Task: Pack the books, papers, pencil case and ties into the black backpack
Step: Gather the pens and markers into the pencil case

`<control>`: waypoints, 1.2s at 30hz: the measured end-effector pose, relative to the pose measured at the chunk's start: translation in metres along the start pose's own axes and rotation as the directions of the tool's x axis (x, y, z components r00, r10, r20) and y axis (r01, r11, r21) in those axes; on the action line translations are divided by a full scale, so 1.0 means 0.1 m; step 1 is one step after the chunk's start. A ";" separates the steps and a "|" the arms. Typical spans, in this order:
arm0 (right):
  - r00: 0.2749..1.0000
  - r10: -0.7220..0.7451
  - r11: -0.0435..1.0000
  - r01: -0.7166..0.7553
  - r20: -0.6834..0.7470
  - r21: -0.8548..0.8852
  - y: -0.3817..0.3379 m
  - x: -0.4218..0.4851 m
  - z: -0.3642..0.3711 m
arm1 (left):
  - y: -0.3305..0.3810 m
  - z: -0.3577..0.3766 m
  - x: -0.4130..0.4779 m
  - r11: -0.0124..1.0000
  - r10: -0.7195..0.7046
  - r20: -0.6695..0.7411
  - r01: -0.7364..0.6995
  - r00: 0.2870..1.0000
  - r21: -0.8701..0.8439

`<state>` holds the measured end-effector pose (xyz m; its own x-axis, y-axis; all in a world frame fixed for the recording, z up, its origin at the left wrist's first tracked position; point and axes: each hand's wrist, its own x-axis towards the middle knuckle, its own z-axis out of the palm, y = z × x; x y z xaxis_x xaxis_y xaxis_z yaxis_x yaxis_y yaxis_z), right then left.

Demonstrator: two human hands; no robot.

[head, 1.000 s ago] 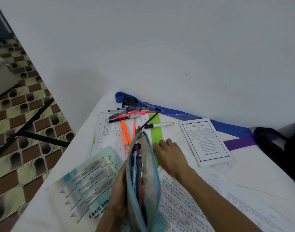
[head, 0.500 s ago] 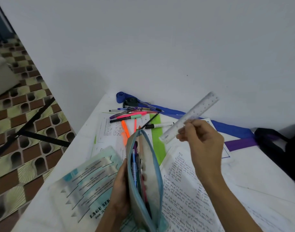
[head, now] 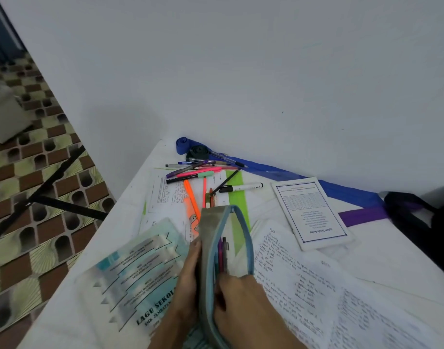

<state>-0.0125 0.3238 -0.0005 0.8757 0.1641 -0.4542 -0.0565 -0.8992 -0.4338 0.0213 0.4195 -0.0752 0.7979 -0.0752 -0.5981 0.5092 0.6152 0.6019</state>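
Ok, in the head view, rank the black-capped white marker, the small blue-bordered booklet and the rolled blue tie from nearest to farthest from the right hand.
From the right hand:
1. Small blue-bordered booklet, ahead and to the right.
2. Black-capped white marker, straight ahead, past the pencil case.
3. Rolled blue tie, at the far wall.

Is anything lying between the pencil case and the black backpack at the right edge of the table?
Yes. Between the pencil case and the black backpack lie handwritten papers and a white booklet, flat on the table. Nothing upright blocks the path, so the case should pass over them.
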 end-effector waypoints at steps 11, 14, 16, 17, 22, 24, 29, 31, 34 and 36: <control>0.890 -0.140 0.864 0.324 -0.435 0.385 0.22 0.31 -0.38 | 0.11 -0.15 0.01 0.990 0.090 0.025 -0.087 0.996 -0.107; 0.858 0.004 0.842 0.275 -0.514 0.465 0.39 0.72 -0.39 | 0.13 -0.23 0.02 0.986 0.114 -0.034 -0.117 0.993 -0.115; 0.878 -0.007 0.902 0.213 -0.479 0.376 0.52 1.03 -0.28 | 0.15 -0.24 0.01 0.988 0.119 -0.086 -0.127 0.989 -0.090; 0.893 -0.034 0.924 0.199 -0.449 0.326 0.56 1.15 -0.21 | 0.16 -0.23 0.01 0.987 0.124 -0.083 -0.131 0.989 -0.091; 0.915 -0.264 0.964 0.263 -0.304 -0.045 0.65 1.50 0.09 | 0.19 -0.11 -0.06 0.979 0.164 -0.087 -0.173 0.983 -0.108; 0.919 -0.304 0.950 0.272 -0.250 -0.154 0.68 1.56 0.13 | 0.21 -0.07 -0.10 0.979 0.173 -0.093 -0.182 0.981 -0.094; 0.890 -0.345 0.922 0.260 -0.299 -0.288 0.73 1.60 0.07 | 0.22 -0.10 -0.08 0.981 0.163 -0.119 -0.174 0.979 -0.084; 0.884 -0.343 0.920 0.248 -0.317 -0.303 0.71 1.60 0.06 | 0.22 -0.11 -0.07 0.981 0.161 -0.124 -0.173 0.979 -0.089; 0.909 -0.288 0.934 0.198 -0.300 -0.297 0.66 1.60 0.06 | 0.23 -0.08 -0.09 0.982 0.165 -0.136 -0.176 0.977 -0.073; 0.927 -0.228 0.948 0.142 -0.297 -0.284 0.61 1.60 0.07 | 0.23 -0.06 -0.10 0.982 0.163 -0.133 -0.174 0.978 -0.076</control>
<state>0.1210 0.2977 -0.1050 0.9673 0.2368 -0.0905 0.2074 -0.9445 -0.2548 0.0233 0.4396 -0.0589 0.8204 0.1311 -0.5566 0.3363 0.6766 0.6550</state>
